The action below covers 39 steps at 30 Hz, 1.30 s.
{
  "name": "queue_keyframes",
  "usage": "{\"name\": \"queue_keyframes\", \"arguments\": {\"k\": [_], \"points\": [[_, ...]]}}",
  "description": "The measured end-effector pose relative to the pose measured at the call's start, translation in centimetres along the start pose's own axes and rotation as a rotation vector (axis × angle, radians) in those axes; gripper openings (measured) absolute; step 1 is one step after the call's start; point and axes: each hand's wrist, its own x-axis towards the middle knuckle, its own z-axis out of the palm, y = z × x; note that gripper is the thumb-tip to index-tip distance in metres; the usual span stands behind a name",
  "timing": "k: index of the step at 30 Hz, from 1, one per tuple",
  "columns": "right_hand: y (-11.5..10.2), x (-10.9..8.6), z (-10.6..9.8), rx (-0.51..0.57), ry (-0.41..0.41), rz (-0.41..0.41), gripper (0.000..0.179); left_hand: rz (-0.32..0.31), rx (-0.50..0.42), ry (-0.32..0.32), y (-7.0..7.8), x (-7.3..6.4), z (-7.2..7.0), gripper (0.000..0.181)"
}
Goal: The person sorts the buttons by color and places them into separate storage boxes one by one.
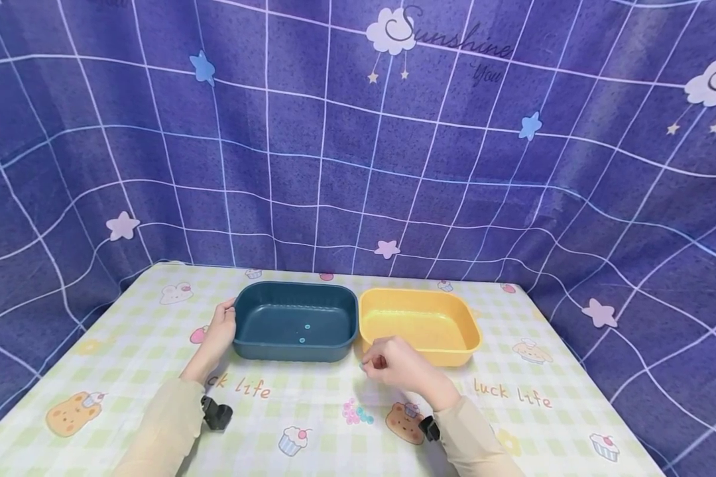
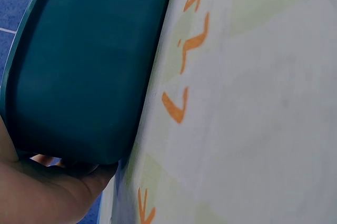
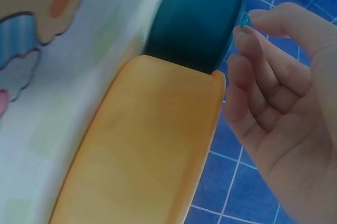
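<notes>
Fingers [image 3: 247,44] pinch a translucent bead [image 3: 245,20] near a rounded yellow tub [image 3: 142,134].

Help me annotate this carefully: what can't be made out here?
Head: exact count of piled pink and blue pieces; too small, crowded.
Right wrist: full shape of the pinched blue piece; tiny, partly covered by the right hand.
Left wrist: inside of the teal bin; hidden by its wall.

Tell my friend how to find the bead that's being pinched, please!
On the checked table, find the yellow bin. The right hand is at its near left corner, pinching a tiny turquoise bead. The other beads lie on the table or inside the dark bin; only this one is held.
</notes>
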Motion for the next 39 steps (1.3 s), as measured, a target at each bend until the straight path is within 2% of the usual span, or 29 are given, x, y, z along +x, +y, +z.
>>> {"name": "queue_keyframes", "arguments": {"k": [26,39], "points": [[0.2,2.9,-0.4,-0.041,0.108,-0.022,0.006,0.005,-0.011,-0.009,0.0,-0.1,-0.1,0.052],[-0.5,5.4,-0.6,-0.03,0.119,0.06,0.008,0.008,-0.005,-0.002,-0.2,0.1,-0.1,0.052]]}}
